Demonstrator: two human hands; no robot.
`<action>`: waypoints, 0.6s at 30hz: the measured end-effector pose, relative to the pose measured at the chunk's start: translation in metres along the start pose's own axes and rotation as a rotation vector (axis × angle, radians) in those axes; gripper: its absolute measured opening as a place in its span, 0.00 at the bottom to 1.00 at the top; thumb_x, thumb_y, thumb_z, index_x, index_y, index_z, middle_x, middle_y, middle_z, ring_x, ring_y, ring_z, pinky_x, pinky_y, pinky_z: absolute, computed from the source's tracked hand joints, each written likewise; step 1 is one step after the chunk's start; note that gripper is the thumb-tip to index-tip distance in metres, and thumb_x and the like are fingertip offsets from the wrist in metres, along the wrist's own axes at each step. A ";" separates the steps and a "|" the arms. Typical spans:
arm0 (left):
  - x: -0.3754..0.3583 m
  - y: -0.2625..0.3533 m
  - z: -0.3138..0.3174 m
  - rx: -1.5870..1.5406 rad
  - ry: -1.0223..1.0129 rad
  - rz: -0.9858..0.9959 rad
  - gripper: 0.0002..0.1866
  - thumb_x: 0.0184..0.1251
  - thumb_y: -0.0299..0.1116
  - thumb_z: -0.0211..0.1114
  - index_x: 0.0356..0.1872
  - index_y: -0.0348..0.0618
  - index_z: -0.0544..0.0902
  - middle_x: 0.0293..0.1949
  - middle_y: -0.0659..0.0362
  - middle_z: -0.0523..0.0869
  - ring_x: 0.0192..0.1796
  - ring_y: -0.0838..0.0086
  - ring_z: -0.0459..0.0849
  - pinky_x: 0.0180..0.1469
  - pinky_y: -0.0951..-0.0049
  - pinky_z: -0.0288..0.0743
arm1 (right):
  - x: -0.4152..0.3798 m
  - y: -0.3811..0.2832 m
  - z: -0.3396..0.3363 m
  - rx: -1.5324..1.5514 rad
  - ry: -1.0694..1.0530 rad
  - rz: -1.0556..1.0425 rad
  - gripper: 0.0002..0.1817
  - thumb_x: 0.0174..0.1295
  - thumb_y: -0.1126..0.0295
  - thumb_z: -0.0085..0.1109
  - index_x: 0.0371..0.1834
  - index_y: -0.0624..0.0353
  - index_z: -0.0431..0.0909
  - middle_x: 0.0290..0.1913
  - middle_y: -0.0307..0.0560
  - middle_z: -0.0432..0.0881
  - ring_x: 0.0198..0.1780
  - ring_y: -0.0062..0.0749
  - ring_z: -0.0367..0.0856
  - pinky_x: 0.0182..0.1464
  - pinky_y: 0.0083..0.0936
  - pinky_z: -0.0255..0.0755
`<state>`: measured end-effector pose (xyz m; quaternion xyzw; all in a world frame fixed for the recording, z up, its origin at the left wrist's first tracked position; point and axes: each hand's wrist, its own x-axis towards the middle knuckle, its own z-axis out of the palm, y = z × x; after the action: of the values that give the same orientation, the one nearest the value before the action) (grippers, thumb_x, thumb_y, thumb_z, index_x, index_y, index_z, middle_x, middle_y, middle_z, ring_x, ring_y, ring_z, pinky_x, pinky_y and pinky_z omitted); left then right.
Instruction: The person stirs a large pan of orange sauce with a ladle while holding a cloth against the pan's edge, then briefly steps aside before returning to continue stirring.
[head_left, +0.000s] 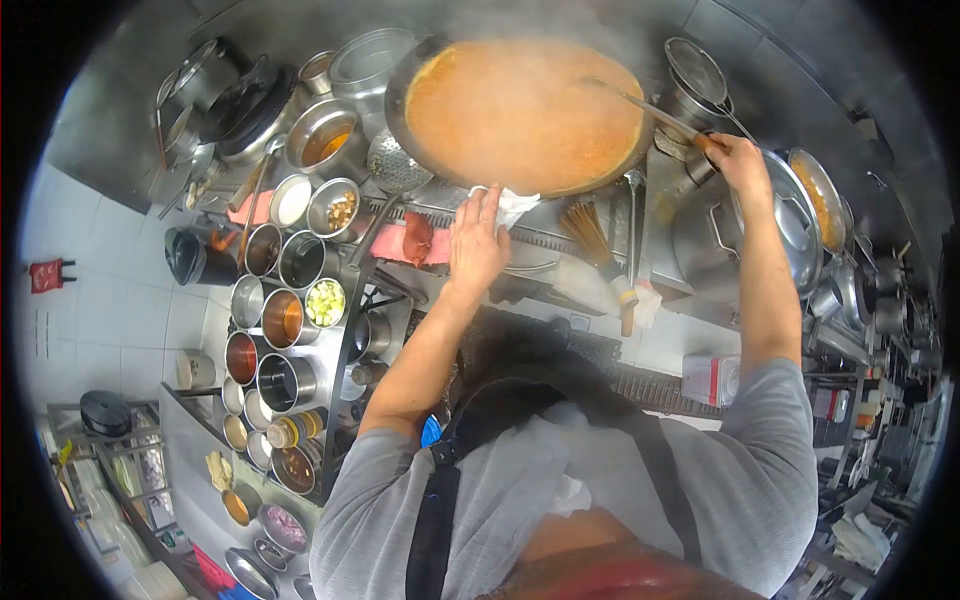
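A large wok [395, 110] is full of steaming orange sauce [520, 110]. My left hand [478, 240] presses a folded white cloth [517, 207] against the wok's near rim, fingers together over it. At the right, my right hand [738, 160] is closed around the wooden handle of a long cooking utensil [655, 112]. Its metal shaft reaches across the rim into the sauce, where its head is hidden. Just left of my left hand, a dark red cloth [417, 240] lies on a pink cloth [385, 243].
A perforated skimmer [397, 165] rests left of the wok. Several metal pots of sauces and a pot of chopped green pieces [325, 302] fill the left rack. A bamboo brush [598, 250] lies at the front edge. A big lidded pot [705, 235] and a strainer [697, 70] stand right.
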<state>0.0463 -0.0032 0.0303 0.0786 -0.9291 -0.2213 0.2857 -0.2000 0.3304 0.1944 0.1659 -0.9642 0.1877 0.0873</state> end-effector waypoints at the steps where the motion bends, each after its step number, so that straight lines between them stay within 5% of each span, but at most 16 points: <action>1: 0.000 0.000 -0.003 -0.023 0.020 0.019 0.38 0.56 0.27 0.65 0.72 0.45 0.68 0.67 0.43 0.71 0.65 0.46 0.72 0.61 0.51 0.70 | -0.009 0.003 -0.015 -0.006 -0.007 0.008 0.21 0.58 0.62 0.67 0.53 0.57 0.85 0.48 0.58 0.87 0.51 0.49 0.86 0.56 0.36 0.76; 9: -0.009 -0.005 -0.029 -0.154 0.097 0.039 0.34 0.56 0.32 0.70 0.67 0.42 0.74 0.70 0.44 0.68 0.67 0.46 0.71 0.61 0.49 0.70 | -0.087 -0.008 -0.094 -0.088 -0.040 -0.037 0.19 0.57 0.67 0.68 0.53 0.59 0.85 0.44 0.57 0.88 0.46 0.45 0.88 0.52 0.33 0.77; 13: -0.067 -0.052 -0.022 -0.200 0.115 -0.001 0.17 0.61 0.30 0.68 0.51 0.37 0.83 0.50 0.45 0.84 0.53 0.50 0.83 0.52 0.54 0.76 | -0.114 -0.012 -0.097 -0.082 -0.043 -0.124 0.19 0.55 0.70 0.70 0.52 0.57 0.86 0.42 0.57 0.88 0.43 0.45 0.88 0.48 0.32 0.78; 15: -0.119 -0.076 -0.016 -0.258 -0.097 -0.173 0.09 0.64 0.32 0.65 0.40 0.37 0.86 0.37 0.44 0.87 0.44 0.51 0.86 0.45 0.55 0.78 | -0.124 -0.017 -0.092 -0.073 -0.060 -0.145 0.19 0.55 0.71 0.71 0.52 0.57 0.86 0.42 0.57 0.88 0.42 0.45 0.88 0.47 0.32 0.79; 17: -0.180 -0.102 -0.007 -0.074 -0.578 -0.435 0.17 0.70 0.44 0.59 0.36 0.41 0.88 0.40 0.41 0.87 0.47 0.50 0.86 0.45 0.51 0.79 | -0.132 -0.039 -0.080 -0.035 -0.098 -0.228 0.19 0.54 0.71 0.71 0.51 0.58 0.86 0.43 0.57 0.88 0.41 0.47 0.88 0.46 0.33 0.79; 18: -0.236 -0.137 0.019 0.134 -0.755 -0.396 0.20 0.70 0.48 0.56 0.37 0.42 0.88 0.42 0.41 0.87 0.47 0.49 0.86 0.49 0.50 0.79 | -0.133 -0.046 -0.070 0.006 -0.121 -0.205 0.18 0.54 0.72 0.70 0.50 0.59 0.86 0.42 0.57 0.88 0.41 0.49 0.88 0.47 0.34 0.79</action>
<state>0.2327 -0.0540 -0.1632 0.1874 -0.9477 -0.2243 -0.1283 -0.0529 0.3555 0.2434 0.2748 -0.9451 0.1704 0.0470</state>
